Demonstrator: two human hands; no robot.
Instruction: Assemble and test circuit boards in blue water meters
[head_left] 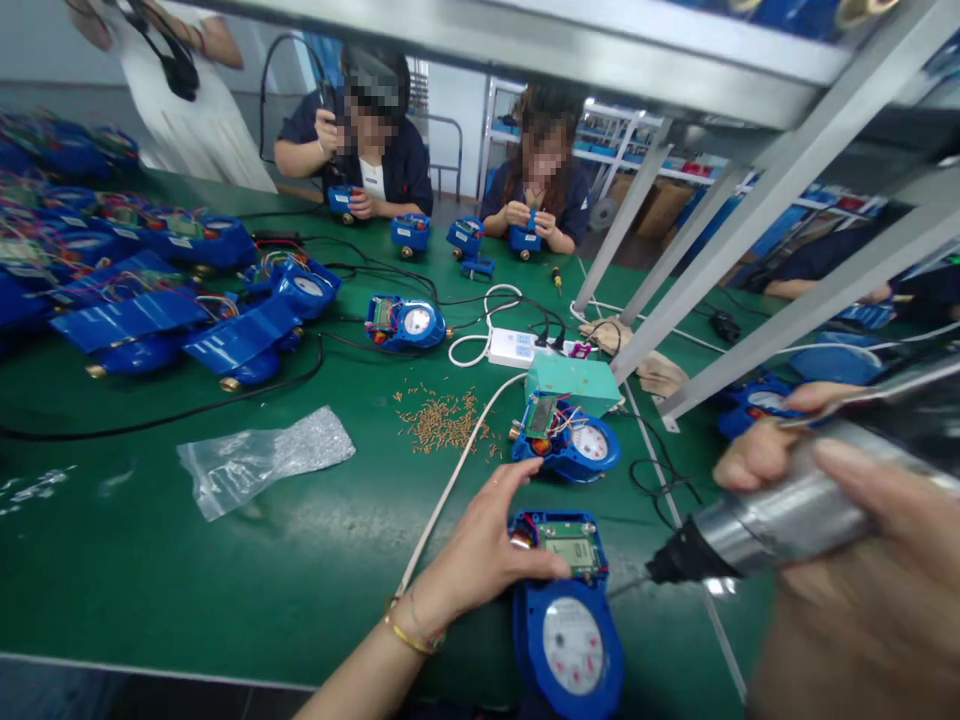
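Note:
My right hand [862, 520], blurred, is wrapped round a silver electric screwdriver [780, 505] with a black nose. Its thin bit points left, beside the right edge of a blue water meter [574, 640]. This meter lies face up at the table's front, its case uncovered over a green circuit board with a small display [571, 553]. My left hand [480, 540] holds the meter's upper left corner, thumb across the board's edge and index finger stretched forward. Just beyond the fingertips sits a second open blue meter [589, 440] with loose wires.
Small copper-coloured screws [446, 420] lie scattered near a clear plastic bag [270, 455]. Several blue meters [247, 330] crowd the left side. A power strip [514, 347], cables and a teal box [574, 383] stand ahead. Metal shelf posts [739, 215] rise at right. Co-workers sit opposite.

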